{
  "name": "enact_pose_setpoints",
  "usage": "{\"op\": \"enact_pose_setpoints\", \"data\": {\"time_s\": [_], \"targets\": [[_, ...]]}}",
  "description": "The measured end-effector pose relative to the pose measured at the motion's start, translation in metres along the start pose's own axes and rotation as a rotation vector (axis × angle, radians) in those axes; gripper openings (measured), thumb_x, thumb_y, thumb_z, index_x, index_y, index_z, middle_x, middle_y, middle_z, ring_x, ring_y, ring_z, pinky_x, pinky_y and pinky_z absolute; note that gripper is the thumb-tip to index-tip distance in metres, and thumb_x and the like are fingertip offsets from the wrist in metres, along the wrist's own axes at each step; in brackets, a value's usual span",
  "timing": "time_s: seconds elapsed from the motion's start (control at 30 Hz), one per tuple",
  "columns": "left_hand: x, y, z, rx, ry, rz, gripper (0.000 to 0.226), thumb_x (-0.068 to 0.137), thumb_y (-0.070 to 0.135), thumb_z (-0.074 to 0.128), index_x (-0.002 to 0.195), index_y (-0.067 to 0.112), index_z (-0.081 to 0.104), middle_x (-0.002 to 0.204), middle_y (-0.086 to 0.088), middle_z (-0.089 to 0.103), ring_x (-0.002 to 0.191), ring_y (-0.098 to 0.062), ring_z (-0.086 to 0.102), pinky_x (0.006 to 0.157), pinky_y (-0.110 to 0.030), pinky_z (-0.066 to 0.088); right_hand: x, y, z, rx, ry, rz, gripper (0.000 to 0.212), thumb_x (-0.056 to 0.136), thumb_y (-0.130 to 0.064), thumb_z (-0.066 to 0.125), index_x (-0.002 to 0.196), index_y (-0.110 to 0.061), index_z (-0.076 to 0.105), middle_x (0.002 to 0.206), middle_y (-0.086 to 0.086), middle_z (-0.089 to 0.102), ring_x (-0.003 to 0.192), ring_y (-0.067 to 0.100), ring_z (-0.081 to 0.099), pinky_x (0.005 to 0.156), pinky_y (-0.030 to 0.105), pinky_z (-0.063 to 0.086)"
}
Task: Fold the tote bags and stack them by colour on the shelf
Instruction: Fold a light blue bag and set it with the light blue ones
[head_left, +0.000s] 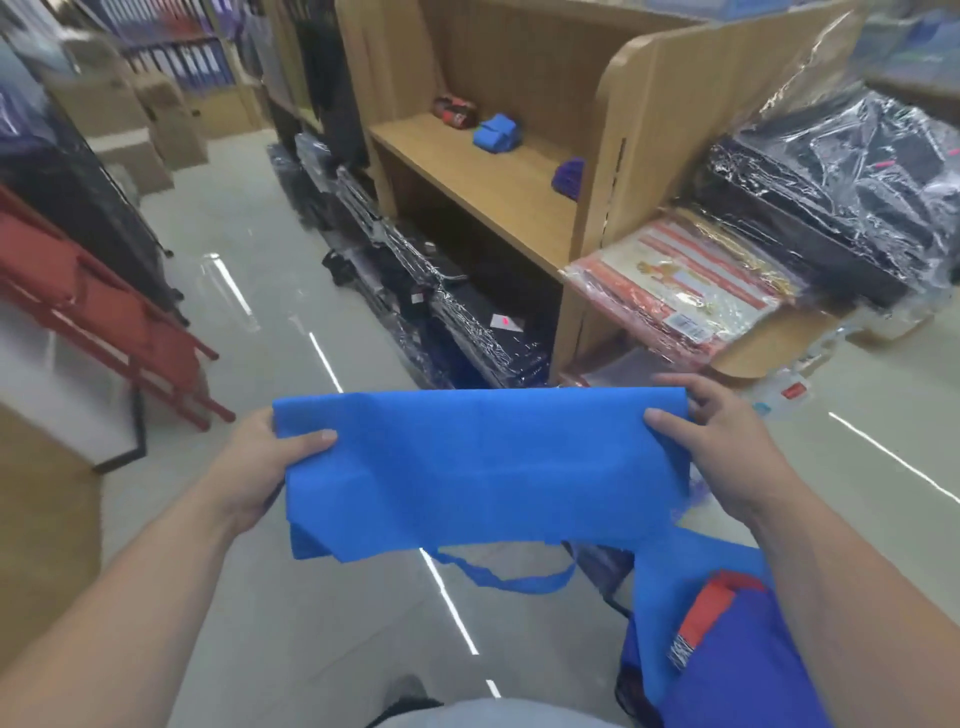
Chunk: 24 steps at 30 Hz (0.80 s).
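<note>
Nearest, at 5 o'clock, a pile (727, 649) of blue, purple and red cloth is seen beside the right forearm. A wooden shelf (467, 182) is set at 12 o'clock, its middle board bare in most places.

At centre, well short of the shelf, a bright blue bag (483, 467) is held flat in the air. It is folded into a wide band, with a straight fold along its far edge, a faint crease across the middle and uneven layers showing at its near edge. Its left edge is pinched by the left hand (260, 462) and its right edge by the right hand (717, 447), each with the thumb laid on top and the fingers tucked beneath.

A handle (519, 582) is seen hanging in a loop at 6 o'clock below the bag. On the board, a folded bag (496, 132) of the same blue is placed between a red bundle (456, 110) and a purple bundle (569, 176).
</note>
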<state>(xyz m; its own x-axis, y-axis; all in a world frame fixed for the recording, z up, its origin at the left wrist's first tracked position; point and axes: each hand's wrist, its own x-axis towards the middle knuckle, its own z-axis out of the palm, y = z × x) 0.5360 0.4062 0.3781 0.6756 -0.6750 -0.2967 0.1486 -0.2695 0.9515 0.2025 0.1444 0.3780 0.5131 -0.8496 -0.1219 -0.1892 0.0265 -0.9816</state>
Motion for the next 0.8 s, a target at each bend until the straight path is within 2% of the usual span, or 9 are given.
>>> {"op": "enact_pose_setpoints", "data": {"time_s": [0.1, 0.2, 0.27, 0.33, 0.4, 0.47, 0.57, 0.7, 0.8], "targets": [[0.019, 0.012, -0.058, -0.015, 0.008, 0.002, 0.025, 0.089, -0.005, 0.064, 0.112, 0.005, 0.066, 0.105, -0.014, 0.076, 0.088, -0.029, 0.075, 0.070, -0.037, 0.064, 0.018, -0.009, 0.062, 0.049, 0.045, 0.036, 0.024, 0.092, -0.003, 0.070, 0.108, -0.020, 0.069, 0.095, 0.005, 0.078, 0.082, 0.020, 0.075, 0.058, 0.028, 0.058], [0.047, 0.020, -0.112, -0.028, -0.016, -0.008, 0.027, 0.088, -0.001, 0.067, 0.114, 0.004, 0.066, 0.107, -0.014, 0.076, 0.090, -0.031, 0.075, 0.071, -0.038, 0.064, 0.039, -0.014, 0.123, 0.167, 0.063, 0.089, 0.021, 0.093, -0.006, 0.069, 0.111, -0.018, 0.069, 0.103, 0.008, 0.077, 0.088, 0.029, 0.074, 0.077, 0.044, 0.060], [0.075, 0.027, -0.138, 0.021, 0.007, 0.000, 0.026, 0.088, 0.005, 0.071, 0.114, 0.009, 0.068, 0.111, -0.013, 0.075, 0.088, -0.025, 0.075, 0.069, -0.037, 0.062, 0.058, -0.024, 0.158, 0.218, 0.079, 0.102, 0.017, 0.095, -0.009, 0.067, 0.110, -0.019, 0.069, 0.103, 0.008, 0.077, 0.086, 0.029, 0.074, 0.079, 0.045, 0.059], [0.105, 0.037, -0.159, 0.087, 0.042, 0.017, 0.019, 0.099, 0.011, 0.061, 0.115, 0.019, 0.067, 0.111, -0.007, 0.076, 0.086, -0.020, 0.074, 0.072, -0.038, 0.056, 0.082, -0.035, 0.187, 0.147, 0.097, 0.054, 0.008, 0.101, -0.015, 0.061, 0.105, -0.020, 0.066, 0.101, 0.011, 0.074, 0.084, 0.024, 0.071, 0.076, 0.041, 0.056], [0.133, 0.049, -0.172, 0.088, 0.104, 0.061, 0.021, 0.104, 0.013, 0.052, 0.114, 0.026, 0.065, 0.109, -0.003, 0.076, 0.091, -0.022, 0.073, 0.081, -0.043, 0.055, 0.110, -0.050, 0.212, -0.023, 0.090, -0.028, 0.010, 0.106, -0.028, 0.051, 0.098, -0.029, 0.057, 0.102, 0.014, 0.066, 0.086, 0.021, 0.062, 0.076, 0.040, 0.048], [0.158, 0.059, -0.177, 0.012, 0.189, 0.133, 0.024, 0.105, 0.011, 0.050, 0.110, 0.027, 0.066, 0.107, -0.001, 0.076, 0.091, -0.020, 0.073, 0.084, -0.045, 0.058, 0.138, -0.066, 0.234, -0.171, 0.017, -0.059, 0.004, 0.104, -0.038, 0.051, 0.102, -0.040, 0.050, 0.103, 0.000, 0.061, 0.093, 0.019, 0.060, 0.078, 0.038, 0.047], [0.191, 0.071, -0.180, -0.134, 0.236, 0.173, 0.025, 0.105, 0.007, 0.047, 0.108, 0.025, 0.064, 0.092, 0.008, 0.077, 0.078, -0.010, 0.073, 0.062, -0.028, 0.059, 0.178, -0.087, 0.266, -0.253, -0.170, -0.079, 0.047, 0.093, -0.025, 0.073, 0.127, -0.040, 0.043, 0.111, -0.013, 0.063, 0.092, 0.002, 0.067, 0.072, 0.024, 0.056], [0.252, 0.076, -0.206, -0.091, 0.280, 0.154, 0.026, 0.099, -0.001, 0.054, 0.109, 0.020, 0.064, 0.104, -0.001, 0.075, 0.081, -0.012, 0.073, 0.065, -0.028, 0.058, 0.250, -0.113, 0.298, -0.152, -0.209, -0.112, 0.041, 0.095, -0.013, 0.069, 0.124, -0.035, 0.052, 0.116, -0.010, 0.070, 0.095, 0.004, 0.071, 0.072, 0.027, 0.061], [0.309, 0.081, -0.230, 0.027, 0.387, 0.117, 0.029, 0.088, 0.001, 0.072, 0.105, 0.023, 0.063, 0.107, -0.002, 0.073, 0.098, -0.024, 0.071, 0.072, -0.034, 0.053, 0.317, -0.134, 0.315, -0.101, -0.347, -0.132, 0.038, 0.098, -0.008, 0.063, 0.129, -0.028, 0.055, 0.122, -0.005, 0.070, 0.108, 0.015, 0.070, 0.088, 0.039, 0.059]]}}
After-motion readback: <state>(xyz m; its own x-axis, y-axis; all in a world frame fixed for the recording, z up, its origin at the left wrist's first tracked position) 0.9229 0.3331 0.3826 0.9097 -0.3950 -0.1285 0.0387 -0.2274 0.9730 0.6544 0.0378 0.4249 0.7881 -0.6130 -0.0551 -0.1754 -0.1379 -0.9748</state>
